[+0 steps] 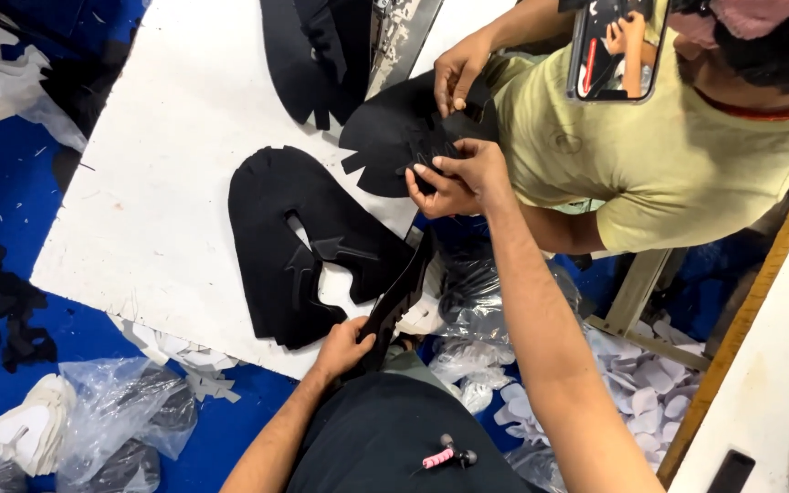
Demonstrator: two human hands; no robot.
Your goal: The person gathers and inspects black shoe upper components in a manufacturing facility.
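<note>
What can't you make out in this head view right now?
- Left hand: fingertips hidden behind the black strip it grips.
- Right hand: its grip on the black cut piece is partly hidden by a co-worker's hand.
- Black sheets: cut off by the top edge.

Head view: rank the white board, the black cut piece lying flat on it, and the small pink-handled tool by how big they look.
1. White board, largest by far.
2. Black cut piece lying flat on it.
3. Pink-handled tool, smallest, even though it sits nearer the camera.
</note>
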